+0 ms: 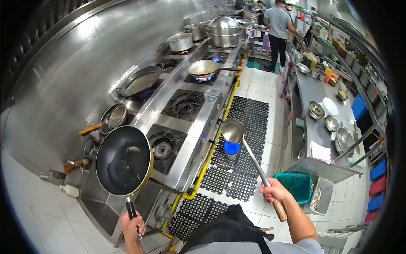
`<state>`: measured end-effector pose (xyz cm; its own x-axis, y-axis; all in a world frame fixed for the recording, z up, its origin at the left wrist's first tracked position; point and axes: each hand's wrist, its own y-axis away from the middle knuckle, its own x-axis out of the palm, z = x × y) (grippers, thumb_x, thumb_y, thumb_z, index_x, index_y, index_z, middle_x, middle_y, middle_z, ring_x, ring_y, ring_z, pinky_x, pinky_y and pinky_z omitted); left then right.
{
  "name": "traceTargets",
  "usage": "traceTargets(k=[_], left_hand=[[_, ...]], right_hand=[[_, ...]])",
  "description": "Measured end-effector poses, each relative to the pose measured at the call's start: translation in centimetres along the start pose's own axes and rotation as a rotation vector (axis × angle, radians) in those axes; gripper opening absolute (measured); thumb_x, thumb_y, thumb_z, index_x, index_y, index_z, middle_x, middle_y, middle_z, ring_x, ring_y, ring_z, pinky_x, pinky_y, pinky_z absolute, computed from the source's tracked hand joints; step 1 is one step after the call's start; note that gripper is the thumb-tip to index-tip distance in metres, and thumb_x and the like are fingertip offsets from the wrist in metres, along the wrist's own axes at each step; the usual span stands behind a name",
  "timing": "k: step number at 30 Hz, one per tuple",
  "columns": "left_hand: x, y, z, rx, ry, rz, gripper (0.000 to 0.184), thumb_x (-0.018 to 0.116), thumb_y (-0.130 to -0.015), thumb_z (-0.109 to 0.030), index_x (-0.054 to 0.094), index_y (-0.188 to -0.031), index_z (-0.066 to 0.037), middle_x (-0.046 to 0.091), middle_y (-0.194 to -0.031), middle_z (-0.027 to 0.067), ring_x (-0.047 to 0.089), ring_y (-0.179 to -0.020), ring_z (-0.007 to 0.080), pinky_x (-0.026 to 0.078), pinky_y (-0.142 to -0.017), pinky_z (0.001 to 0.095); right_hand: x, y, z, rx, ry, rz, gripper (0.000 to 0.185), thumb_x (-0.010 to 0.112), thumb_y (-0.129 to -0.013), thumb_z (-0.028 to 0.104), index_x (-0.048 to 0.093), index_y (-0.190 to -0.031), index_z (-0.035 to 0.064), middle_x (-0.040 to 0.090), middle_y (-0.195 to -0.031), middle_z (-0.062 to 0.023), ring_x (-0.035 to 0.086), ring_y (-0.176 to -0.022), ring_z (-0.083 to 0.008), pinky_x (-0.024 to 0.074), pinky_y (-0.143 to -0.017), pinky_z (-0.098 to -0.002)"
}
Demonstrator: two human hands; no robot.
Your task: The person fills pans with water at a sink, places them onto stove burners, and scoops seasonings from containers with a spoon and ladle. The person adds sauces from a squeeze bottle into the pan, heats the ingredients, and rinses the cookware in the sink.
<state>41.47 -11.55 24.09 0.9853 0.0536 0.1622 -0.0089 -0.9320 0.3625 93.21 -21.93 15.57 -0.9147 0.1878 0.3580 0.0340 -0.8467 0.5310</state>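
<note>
My left hand point(133, 224) is closed round the black handle of a frying pan point(122, 163). The pan has a dark inside with a wet, shiny patch and a small pale heap in it, and it hangs over the near end of the stove. My right hand point(275, 192) grips the wooden handle of a large metal ladle point(233, 130), whose bowl is held out over the floor aisle. Below the ladle's bowl a container with a blue lid point(231, 147) is partly covered from view.
The steel stove point(139, 122) runs along the left, with a lit burner under a light pan point(203, 68). A wok point(141, 81) and large pots stand farther back. On the right are a steel counter point(313, 86) with bowls and a green-lined bin point(294, 186). A person point(278, 25) stands far ahead.
</note>
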Motion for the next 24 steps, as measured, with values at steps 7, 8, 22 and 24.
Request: traceTargets(k=[7,8,22,24], left_hand=[[14.2,-8.9,-0.8,-0.004,-0.028,0.208,0.009,0.057,-0.08,0.002,0.049,-0.083,-0.002,0.044,-0.053,0.0043,0.041,-0.035,0.0125,0.033,-0.032,0.028],[16.0,-10.5,-0.8,-0.006,-0.029,0.239,0.009,0.057,-0.08,0.002,0.049,-0.082,-0.002,0.045,-0.053,0.0046,0.042,-0.036,0.0124,0.033,-0.032,0.028],[46.6,-38.3,-2.3,-0.069,-0.122,0.573,0.013,0.06,-0.08,0.003,0.049,-0.084,-0.004,0.047,-0.054,0.0031,0.043,-0.036,0.0116,0.035,-0.032,0.0273],[51.2,-41.7,-2.9,-0.066,-0.145,0.618,0.014,0.06,-0.08,0.003,0.049,-0.084,-0.004,0.047,-0.054,0.003,0.043,-0.036,0.0117,0.034,-0.033,0.027]], right_hand=[[-8.8,-1.0,1.4,0.237,-0.118,-0.226,0.02,0.06,-0.083,0.006,0.045,-0.07,0.0086,0.045,-0.053,0.0005,0.044,-0.04,-0.0123,0.0376,-0.039,-0.0299],[-9.7,-1.9,1.6,0.263,-0.149,-0.26,0.022,0.058,-0.083,0.006,0.044,-0.067,0.0108,0.044,-0.053,0.001,0.043,-0.042,-0.0116,0.0357,-0.042,-0.0284],[-28.6,-18.5,14.8,0.245,-1.117,-0.064,0.023,0.05,-0.087,0.014,0.043,-0.066,0.0117,0.045,-0.054,0.0057,0.043,-0.044,-0.0064,0.0374,-0.043,-0.0215],[-31.0,-20.2,17.8,0.234,-1.2,-0.087,0.023,0.051,-0.087,0.014,0.043,-0.066,0.0123,0.043,-0.054,0.0061,0.043,-0.044,-0.0067,0.0362,-0.044,-0.0224]])
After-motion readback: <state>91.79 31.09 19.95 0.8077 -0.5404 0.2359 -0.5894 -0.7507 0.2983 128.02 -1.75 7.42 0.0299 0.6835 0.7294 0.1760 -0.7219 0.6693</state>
